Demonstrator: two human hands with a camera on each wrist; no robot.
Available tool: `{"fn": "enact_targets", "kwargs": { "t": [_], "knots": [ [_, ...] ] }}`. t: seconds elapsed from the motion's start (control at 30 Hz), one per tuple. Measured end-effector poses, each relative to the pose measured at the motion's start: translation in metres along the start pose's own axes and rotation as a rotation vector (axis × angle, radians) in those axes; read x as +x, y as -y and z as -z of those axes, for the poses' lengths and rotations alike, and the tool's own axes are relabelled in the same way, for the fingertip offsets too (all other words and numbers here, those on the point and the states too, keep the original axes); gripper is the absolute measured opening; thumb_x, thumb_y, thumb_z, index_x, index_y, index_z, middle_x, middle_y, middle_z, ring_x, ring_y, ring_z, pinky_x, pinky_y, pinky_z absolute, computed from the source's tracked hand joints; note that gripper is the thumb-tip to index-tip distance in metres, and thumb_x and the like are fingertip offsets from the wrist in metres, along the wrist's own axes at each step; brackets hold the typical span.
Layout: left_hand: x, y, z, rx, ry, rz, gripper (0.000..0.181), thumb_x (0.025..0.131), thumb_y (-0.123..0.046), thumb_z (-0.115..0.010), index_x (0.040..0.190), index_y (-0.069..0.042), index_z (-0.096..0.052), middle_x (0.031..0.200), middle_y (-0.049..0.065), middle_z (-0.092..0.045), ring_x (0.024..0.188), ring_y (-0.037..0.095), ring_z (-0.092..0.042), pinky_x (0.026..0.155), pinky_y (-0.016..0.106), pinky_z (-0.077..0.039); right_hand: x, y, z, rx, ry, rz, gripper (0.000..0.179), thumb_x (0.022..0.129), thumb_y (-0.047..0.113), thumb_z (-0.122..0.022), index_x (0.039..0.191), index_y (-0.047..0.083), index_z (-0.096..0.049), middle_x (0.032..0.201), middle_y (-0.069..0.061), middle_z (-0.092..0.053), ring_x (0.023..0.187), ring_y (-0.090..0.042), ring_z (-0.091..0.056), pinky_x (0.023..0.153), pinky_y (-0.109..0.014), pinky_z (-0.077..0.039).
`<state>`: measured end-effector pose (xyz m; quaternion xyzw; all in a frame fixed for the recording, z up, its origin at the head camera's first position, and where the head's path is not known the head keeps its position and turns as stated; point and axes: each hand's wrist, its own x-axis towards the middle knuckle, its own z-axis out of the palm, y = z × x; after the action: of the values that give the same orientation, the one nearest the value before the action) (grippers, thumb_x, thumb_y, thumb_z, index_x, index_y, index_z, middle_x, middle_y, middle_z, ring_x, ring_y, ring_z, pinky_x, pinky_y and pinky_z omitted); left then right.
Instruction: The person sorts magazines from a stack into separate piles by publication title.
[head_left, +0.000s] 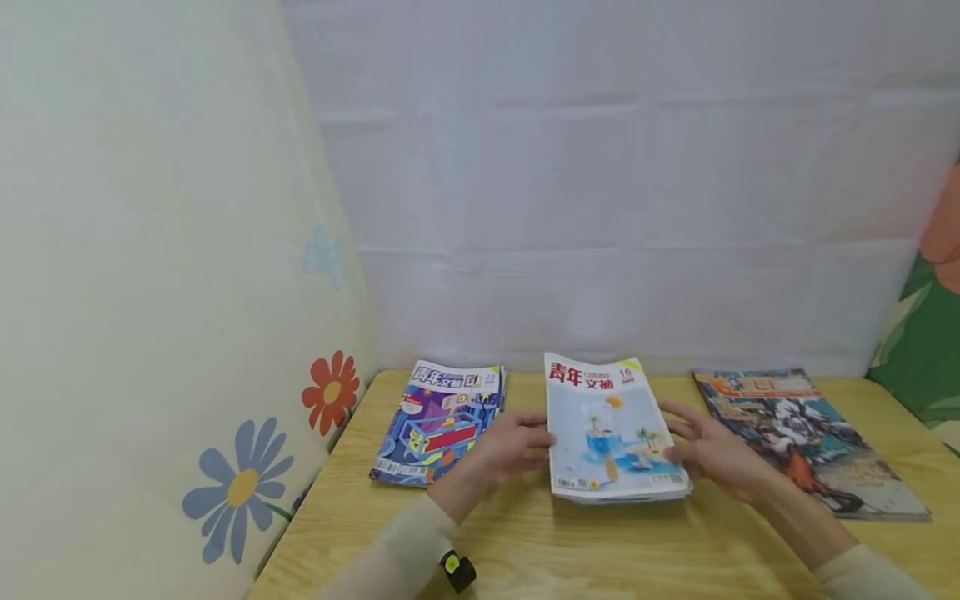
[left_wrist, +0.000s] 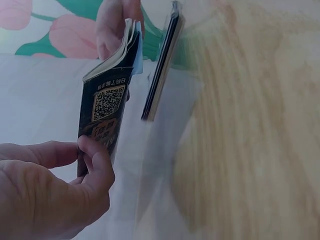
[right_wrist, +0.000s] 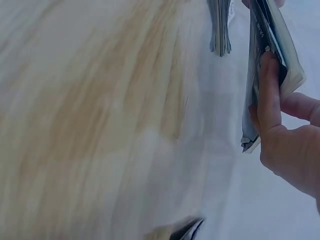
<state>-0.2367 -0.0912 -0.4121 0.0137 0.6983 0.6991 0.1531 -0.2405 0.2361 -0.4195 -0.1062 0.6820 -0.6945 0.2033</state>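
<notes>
A stack of magazines (head_left: 600,433) with a white and pale-blue beach cover is held between my two hands, above the wooden table. My left hand (head_left: 510,446) grips its left edge. In the left wrist view, the thumb and fingers of that hand (left_wrist: 60,185) pinch the stack, whose dark back cover (left_wrist: 102,112) carries a QR code. My right hand (head_left: 720,454) holds the right edge. The right wrist view shows that hand (right_wrist: 292,132) with fingers against the underside of the stack (right_wrist: 257,65) and the thumb at its page edges.
Left on the wooden table (head_left: 517,550) lies a pile of magazines (head_left: 442,425) with a purple cover. A larger comic-style magazine (head_left: 806,442) lies at the right, partly behind my right forearm. White cloth (head_left: 600,183) hangs behind; a flowered wall (head_left: 240,487) stands at the left.
</notes>
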Motion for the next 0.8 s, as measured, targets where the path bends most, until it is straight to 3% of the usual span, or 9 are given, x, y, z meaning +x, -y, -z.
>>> {"fn": "enact_targets", "kwargs": {
  "t": [0.27, 0.5, 0.67, 0.8],
  "knots": [
    [-0.006, -0.011, 0.021, 0.007, -0.013, -0.039, 0.045, 0.092, -0.001, -0.071, 0.136, 0.004, -0.061, 0.120, 0.015, -0.068, 0.102, 0.024, -0.065, 0.082, 0.040, -0.058, 0.010, 0.002, -0.017, 0.016, 0.013, 0.075, 0.087, 0.094, -0.010, -0.057, 0.164, 0.008, -0.009, 0.161, -0.030, -0.020, 0.107, -0.036, -0.067, 0.078, -0.048, -0.059],
    [-0.012, -0.015, 0.036, 0.044, -0.037, -0.050, 0.049, 0.090, 0.000, -0.071, 0.137, 0.006, -0.059, 0.121, 0.017, -0.067, 0.102, 0.024, -0.065, 0.085, 0.043, -0.058, 0.017, 0.006, -0.031, 0.039, 0.022, 0.060, 0.087, 0.095, -0.007, -0.058, 0.164, 0.011, -0.010, 0.160, -0.031, -0.022, 0.106, -0.035, -0.068, 0.079, -0.046, -0.059],
    [-0.019, -0.018, 0.060, 0.091, -0.062, -0.066, 0.046, 0.092, -0.003, -0.071, 0.136, 0.005, -0.060, 0.124, 0.018, -0.066, 0.107, 0.028, -0.064, 0.084, 0.044, -0.058, 0.035, 0.004, -0.050, 0.085, 0.041, 0.032, 0.087, 0.093, -0.008, -0.060, 0.164, 0.015, -0.014, 0.160, -0.027, -0.029, 0.103, -0.033, -0.069, 0.074, -0.040, -0.060],
    [-0.026, -0.012, 0.085, 0.064, -0.075, -0.080, 0.047, 0.093, -0.002, -0.068, 0.138, 0.006, -0.058, 0.128, 0.019, -0.063, 0.108, 0.029, -0.064, 0.083, 0.042, -0.058, 0.050, 0.004, -0.072, 0.103, 0.073, 0.026, 0.086, 0.092, -0.009, -0.058, 0.164, 0.014, -0.016, 0.158, -0.026, -0.033, 0.101, -0.032, -0.069, 0.072, -0.037, -0.060]
  ]
}}
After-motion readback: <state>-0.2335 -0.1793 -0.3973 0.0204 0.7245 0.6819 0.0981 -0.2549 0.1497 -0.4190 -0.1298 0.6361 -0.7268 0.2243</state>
